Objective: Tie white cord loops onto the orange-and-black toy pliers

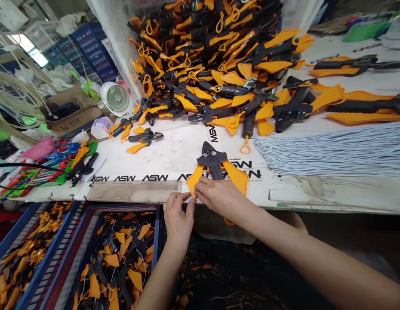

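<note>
A black plastic toy with two orange wings (213, 160) lies at the table's front edge, its pointed black nose facing away from me. My right hand (221, 198) reaches across its rear part, fingers bent and pinched on the lower tip of the left wing. At that same wing tip my left hand (180, 217) has thumb and forefinger closed from below. Whatever small part sits between the fingertips is too small to make out. The toy's tail is partly hidden by my right hand, and an orange loop (229, 222) shows below the table edge.
A large heap of similar toys (200, 56) fills the back, spilling forward. Bundled pale cords (332, 148) lie at right. Blue crates (157, 241) of orange and black parts stand below at left. A small fan (116, 98) and colourful plastic pieces (48, 165) are on the left.
</note>
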{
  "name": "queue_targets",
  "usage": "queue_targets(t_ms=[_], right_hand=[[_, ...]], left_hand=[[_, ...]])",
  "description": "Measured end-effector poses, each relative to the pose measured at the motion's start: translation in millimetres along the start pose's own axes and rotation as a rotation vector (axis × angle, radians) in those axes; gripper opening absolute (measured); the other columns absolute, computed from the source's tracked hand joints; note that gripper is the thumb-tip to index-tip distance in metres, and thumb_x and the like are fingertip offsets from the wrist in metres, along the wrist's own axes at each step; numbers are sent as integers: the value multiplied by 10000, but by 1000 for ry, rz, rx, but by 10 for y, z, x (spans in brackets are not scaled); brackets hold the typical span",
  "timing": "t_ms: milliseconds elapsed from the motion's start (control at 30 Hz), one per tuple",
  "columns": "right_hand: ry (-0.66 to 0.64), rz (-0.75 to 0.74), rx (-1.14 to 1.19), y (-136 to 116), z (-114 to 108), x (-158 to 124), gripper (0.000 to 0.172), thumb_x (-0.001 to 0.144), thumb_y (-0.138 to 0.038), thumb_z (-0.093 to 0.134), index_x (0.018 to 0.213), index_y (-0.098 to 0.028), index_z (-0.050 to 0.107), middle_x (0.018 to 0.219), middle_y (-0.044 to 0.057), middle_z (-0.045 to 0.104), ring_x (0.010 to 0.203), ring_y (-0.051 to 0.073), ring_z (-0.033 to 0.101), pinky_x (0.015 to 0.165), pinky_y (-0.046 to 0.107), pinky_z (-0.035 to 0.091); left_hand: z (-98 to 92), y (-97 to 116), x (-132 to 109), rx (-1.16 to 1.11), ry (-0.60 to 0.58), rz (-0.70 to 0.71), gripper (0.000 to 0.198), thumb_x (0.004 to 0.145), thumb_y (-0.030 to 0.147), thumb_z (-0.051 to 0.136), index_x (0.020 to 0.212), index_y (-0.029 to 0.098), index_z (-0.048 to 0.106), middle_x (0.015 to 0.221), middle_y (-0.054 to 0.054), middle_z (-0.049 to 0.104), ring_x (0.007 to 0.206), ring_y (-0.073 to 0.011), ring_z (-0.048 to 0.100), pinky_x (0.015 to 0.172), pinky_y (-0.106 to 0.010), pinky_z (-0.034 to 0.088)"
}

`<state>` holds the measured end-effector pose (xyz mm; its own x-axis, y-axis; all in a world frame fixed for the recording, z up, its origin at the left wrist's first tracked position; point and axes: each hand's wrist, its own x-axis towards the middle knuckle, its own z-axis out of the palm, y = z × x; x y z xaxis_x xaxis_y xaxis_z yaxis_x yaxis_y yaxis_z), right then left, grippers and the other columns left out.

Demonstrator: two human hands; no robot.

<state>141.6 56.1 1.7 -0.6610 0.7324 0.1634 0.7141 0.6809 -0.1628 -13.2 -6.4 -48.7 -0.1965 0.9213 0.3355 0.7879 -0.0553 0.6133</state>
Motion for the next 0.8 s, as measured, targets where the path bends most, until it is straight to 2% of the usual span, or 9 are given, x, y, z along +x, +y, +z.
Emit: queue_targets(t_ms=[133,533,667,800], right_hand=[[-16,45,-55,-32,6,2,158,997,-197,534,917,-136,655,912,68,662,657,173,628,515,301,256],[-28,-74,-121,16,47,66,118,966,-154,549,878,-132,625,864,76,651,649,172,631,510,289,255],[-1,-55,-130,18,57,114,134,969,-146,532,867,-128,618,870,77,659,645,172,634,496,286,223],[-52,-47,-106,-19,-21,120,130,972,-168,551,882,-134,639,869,67,664,663,194,645,499,298,230]], left_hand=[[-6,14,-2,20,-6,-2,107,882,245,657,975,215,701,950,-47,677,937,-229,641,853,-364,443],[-5,11,-1,24,-19,-19,109,879,221,669,984,212,694,961,-40,679,945,-222,635,860,-370,431],[0,8,6,10,-17,-15,105,881,233,665,980,210,690,957,-42,677,942,-224,634,864,-372,437],[-6,20,1,-5,-21,-16,98,885,215,652,975,211,690,948,-40,680,944,-222,633,859,-363,448]])
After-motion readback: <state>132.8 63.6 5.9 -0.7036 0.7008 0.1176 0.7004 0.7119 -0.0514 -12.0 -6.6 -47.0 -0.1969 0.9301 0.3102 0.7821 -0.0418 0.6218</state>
